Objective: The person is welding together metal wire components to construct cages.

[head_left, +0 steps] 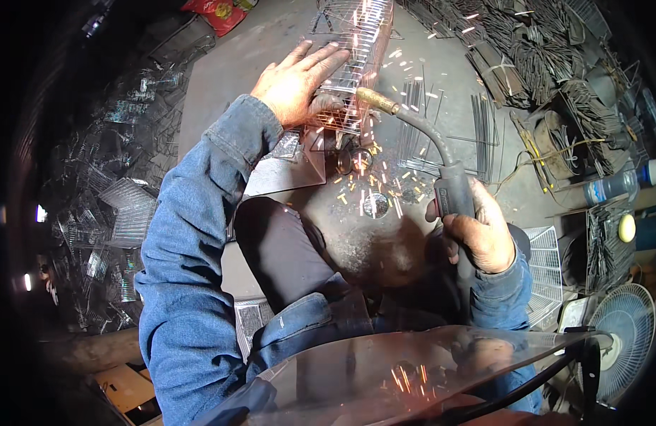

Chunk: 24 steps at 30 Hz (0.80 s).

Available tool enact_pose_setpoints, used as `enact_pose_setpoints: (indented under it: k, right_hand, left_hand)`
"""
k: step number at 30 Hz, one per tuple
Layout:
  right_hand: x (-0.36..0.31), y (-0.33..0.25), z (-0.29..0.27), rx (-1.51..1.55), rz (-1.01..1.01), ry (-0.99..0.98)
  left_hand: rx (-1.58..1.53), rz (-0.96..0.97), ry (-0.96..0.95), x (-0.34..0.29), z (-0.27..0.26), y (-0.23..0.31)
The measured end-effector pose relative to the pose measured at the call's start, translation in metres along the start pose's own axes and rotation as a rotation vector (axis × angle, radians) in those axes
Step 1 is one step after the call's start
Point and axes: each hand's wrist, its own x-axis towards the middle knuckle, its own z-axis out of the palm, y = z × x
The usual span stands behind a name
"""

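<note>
Two bare hands are at work over one grey steel bench (221, 78), both in blue denim sleeves. The left hand (296, 85) lies flat with fingers spread, gripping nothing, pressing down on a single long wire cage (360, 50) of thin bright rods that lies on the bench. The right hand (484, 234) is clenched around the dark handle of one welding torch (431, 149), whose curved black neck ends in a brass-coloured nozzle touching the near end of the cage. Dozens of orange sparks scatter from that point across the bench toward the person. Right of the cage lie several loose bundles of straight wire rods (413, 106), and beyond those a dark heap of many more. One plastic bottle (615, 184) lies at the far right of the bench, with one white fan (626, 326) below it. Left of the bench, finished wire frames (122, 206) are stacked, too many to count. One clear curved visor (413, 369) fills the lower edge.
</note>
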Motion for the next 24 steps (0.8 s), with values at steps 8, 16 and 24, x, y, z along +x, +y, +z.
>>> enact_pose_setpoints:
  k: [8, 16, 24]
  right_hand:
    - [0.001, 0.003, 0.000, -0.018, -0.033, -0.011]
    - [0.004, 0.005, -0.001, -0.058, -0.012, -0.018]
    - [0.009, 0.042, -0.011, 0.297, -0.031, 0.011]
  left_hand:
    - [0.029, 0.006, 0.012, 0.000, 0.006, -0.004]
    - [0.059, 0.020, 0.022, 0.002, 0.008, -0.007]
    - [-0.005, 0.060, 0.097, -0.001, 0.007, -0.007]
